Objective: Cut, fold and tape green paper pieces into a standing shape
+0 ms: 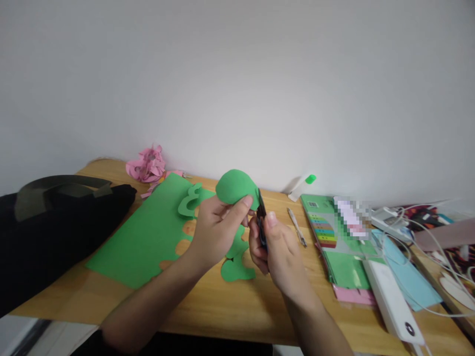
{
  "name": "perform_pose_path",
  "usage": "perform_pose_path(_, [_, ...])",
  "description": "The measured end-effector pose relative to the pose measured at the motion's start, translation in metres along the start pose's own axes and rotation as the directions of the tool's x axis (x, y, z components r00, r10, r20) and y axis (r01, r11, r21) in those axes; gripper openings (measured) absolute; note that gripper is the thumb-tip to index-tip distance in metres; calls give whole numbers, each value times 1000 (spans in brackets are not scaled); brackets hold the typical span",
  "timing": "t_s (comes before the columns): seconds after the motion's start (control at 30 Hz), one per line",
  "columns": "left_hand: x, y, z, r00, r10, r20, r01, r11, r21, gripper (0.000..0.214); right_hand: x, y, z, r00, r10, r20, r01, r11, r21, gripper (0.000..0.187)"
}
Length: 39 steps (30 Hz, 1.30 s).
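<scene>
My left hand (pixel 217 230) pinches a rounded piece of green paper (pixel 235 187) and holds it up above the wooden table (pixel 237 301). My right hand (pixel 276 247) is closed round black scissors (pixel 261 220), whose blades meet the right edge of that green piece. Below the hands lie small green cut-outs (pixel 235 269). A large green sheet (pixel 148 232) with curved notches cut from its edge lies to the left, with a curly green offcut (pixel 189 200) on it.
A black bag (pixel 52 227) fills the table's left end. Pink paper flowers (pixel 146 165) sit by the wall. To the right lie a pen (pixel 297 227), a glue stick (pixel 301 187), a pack of coloured paper (pixel 334 242), a white power bank (pixel 393 301) and cables (pixel 426 247).
</scene>
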<state>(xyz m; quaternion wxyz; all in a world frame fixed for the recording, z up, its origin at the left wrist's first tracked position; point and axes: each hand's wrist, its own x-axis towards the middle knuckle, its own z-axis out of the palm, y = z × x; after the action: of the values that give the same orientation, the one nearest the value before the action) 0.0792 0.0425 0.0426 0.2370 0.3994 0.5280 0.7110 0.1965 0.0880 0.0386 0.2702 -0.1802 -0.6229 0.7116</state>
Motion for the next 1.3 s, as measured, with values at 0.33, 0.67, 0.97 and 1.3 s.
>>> perform_pose_path(0.33, [1,4,0,999,36,29,-34,997,-74,32,-2,-3,-3,1000,19,17,-19,1000,-8,50])
perform_pose_path(0.67, [1,4,0,999,35,24,-34,997,-71,31,-4,-6,-2,999,29,19,-29,999,-26,52])
perform_pose_path(0.97, [0,5,0,999,29,14,-29,999,-14,33,-2,-6,-1,1000,26,8,-26,999,-26,53])
perform_pose_path(1.3, [0,8,0,999,27,23,-26,999,-26,33,-4,-5,-3,1000,29,2,-29,998,-54,52])
